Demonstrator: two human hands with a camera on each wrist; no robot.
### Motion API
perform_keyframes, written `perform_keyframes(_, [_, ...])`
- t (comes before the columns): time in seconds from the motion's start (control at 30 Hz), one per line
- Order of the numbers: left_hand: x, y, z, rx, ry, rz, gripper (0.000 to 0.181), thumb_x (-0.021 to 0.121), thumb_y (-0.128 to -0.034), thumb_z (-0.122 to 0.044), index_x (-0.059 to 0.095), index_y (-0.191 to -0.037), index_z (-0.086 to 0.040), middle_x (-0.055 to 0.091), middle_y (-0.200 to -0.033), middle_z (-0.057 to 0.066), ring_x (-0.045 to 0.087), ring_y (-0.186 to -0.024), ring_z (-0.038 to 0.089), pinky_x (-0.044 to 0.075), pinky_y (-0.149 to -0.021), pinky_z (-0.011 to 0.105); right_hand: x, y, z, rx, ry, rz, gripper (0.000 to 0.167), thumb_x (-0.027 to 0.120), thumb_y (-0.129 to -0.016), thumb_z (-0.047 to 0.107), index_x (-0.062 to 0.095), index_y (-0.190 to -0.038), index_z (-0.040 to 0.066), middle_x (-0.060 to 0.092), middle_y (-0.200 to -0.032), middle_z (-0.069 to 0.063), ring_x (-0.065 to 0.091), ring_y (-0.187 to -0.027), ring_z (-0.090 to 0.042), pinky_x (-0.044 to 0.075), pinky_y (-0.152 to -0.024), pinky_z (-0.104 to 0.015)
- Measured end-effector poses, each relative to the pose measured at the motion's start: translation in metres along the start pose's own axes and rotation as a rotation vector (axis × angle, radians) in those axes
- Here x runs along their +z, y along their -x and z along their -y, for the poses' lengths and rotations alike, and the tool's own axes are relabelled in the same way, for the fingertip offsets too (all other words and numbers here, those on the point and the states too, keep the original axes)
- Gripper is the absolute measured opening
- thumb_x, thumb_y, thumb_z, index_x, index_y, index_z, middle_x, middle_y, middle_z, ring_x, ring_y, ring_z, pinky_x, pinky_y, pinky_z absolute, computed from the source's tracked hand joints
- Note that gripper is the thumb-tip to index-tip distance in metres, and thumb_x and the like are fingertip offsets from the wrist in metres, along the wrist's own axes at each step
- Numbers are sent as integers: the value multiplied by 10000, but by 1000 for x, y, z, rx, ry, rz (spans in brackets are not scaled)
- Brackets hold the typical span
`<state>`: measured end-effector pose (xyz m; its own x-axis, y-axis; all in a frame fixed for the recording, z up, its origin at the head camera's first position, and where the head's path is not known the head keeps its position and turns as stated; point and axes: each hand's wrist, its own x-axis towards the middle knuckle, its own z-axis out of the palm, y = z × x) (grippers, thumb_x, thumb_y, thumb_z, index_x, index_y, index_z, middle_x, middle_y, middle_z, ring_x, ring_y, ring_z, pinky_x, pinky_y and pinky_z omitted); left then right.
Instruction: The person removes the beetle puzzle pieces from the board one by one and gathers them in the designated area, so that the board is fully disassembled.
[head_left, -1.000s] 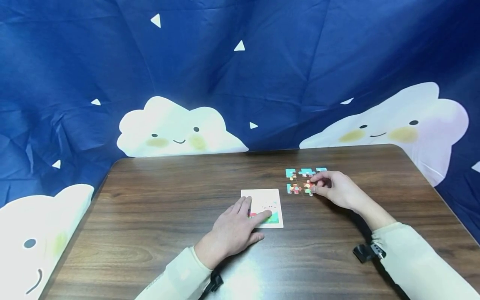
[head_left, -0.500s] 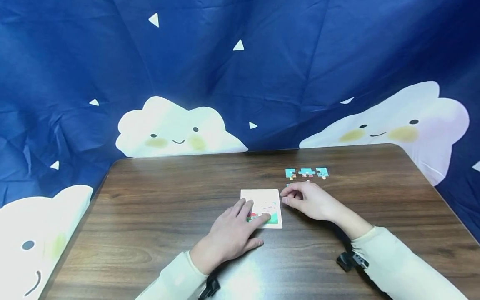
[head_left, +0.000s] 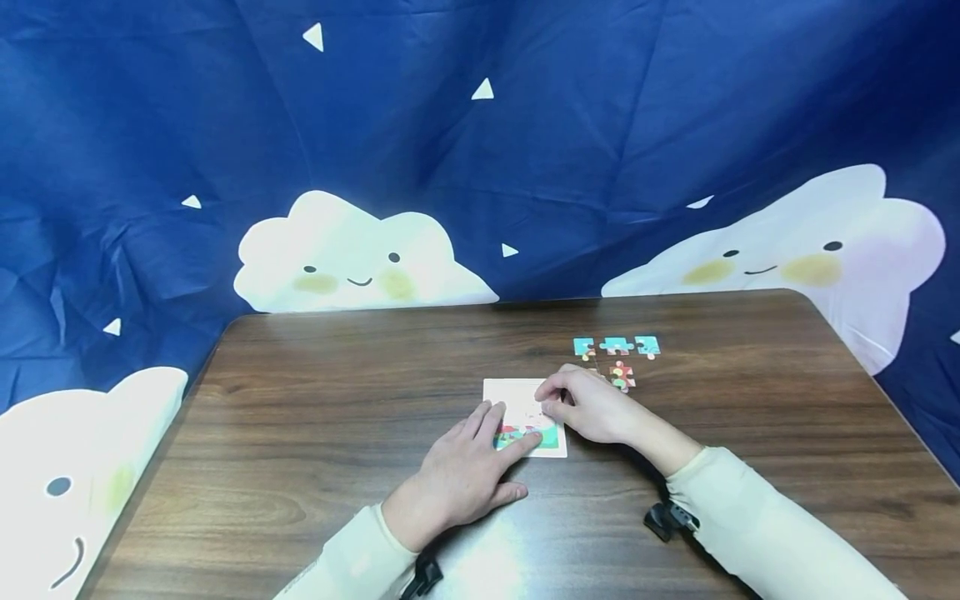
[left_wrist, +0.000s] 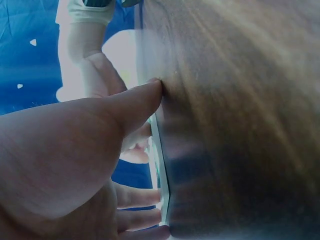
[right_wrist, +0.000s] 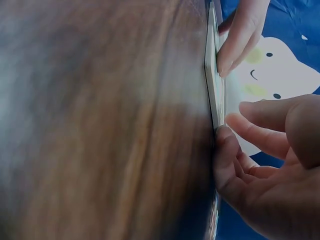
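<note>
My left hand (head_left: 459, 471) rests flat with spread fingers on the lower left of a square white jigsaw board (head_left: 517, 388), which has a coloured picture at its bottom. In the left wrist view, the left fingers (left_wrist: 137, 196) touch the board edge and the thumb reaches past it. Over the board's upper right hovers my right hand (head_left: 592, 406), fingers bent and thumb near the forefinger. Seen from the right wrist, the right hand (right_wrist: 260, 160) has its fingertips at the board's edge; whether a piece is between them is hidden. Blue-and-red puzzle pieces (head_left: 617, 344) lie beyond it.
A red puzzle piece (head_left: 622, 375) lies below the blue row. Part of another piece shows just above the right hand. The brown wooden table (head_left: 337, 400) ends at a blue cloth backdrop (head_left: 420, 125) with clouds. Black cameras are strapped at both wrists.
My right hand has moved left and toward me, from beside the loose pieces to the board's upper right. The left hand has stayed on the board.
</note>
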<state>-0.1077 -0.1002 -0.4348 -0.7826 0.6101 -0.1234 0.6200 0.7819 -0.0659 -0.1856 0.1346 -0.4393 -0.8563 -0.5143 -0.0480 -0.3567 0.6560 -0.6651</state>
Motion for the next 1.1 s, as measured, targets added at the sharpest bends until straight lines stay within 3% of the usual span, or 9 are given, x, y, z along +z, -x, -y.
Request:
perform_keyframes(0.3, [-2, -4, -1, -6, -9, 44, 681, 620, -1011, -657, 432, -1634, -456, 440, -1652, 188, 477, -1536, 364, 489, -1186, 418, 4, -3, -1, 15, 31, 16, 151, 677, -1026, 103, 814, -1087, 125, 677, -1002, -8, 564, -853, -127, 468, -798, -323])
perform_keyframes(0.7, [-3, -6, -2, -14, -48, 51, 686, 608, -1002, -685, 429, -1630, -477, 447, -1646, 177, 483, -1530, 358, 496, -1170, 415, 5, -5, 2, 30, -17, 31, 130, 638, -1045, 98, 764, -1078, 97, 666, -1043, -38, 588, -885, -134, 488, -814, -322])
perform_keyframes(1.1, [-3, -5, -2, -15, -76, 39, 683, 606, -995, -698, 445, -1621, -479, 477, -1626, 169, 507, -1512, 344, 512, -1145, 409, 4, -8, 1, 73, -52, 49, 75, 667, -1003, 75, 720, -1044, 110, 657, -938, -3, 556, -814, -138, 455, -781, -312])
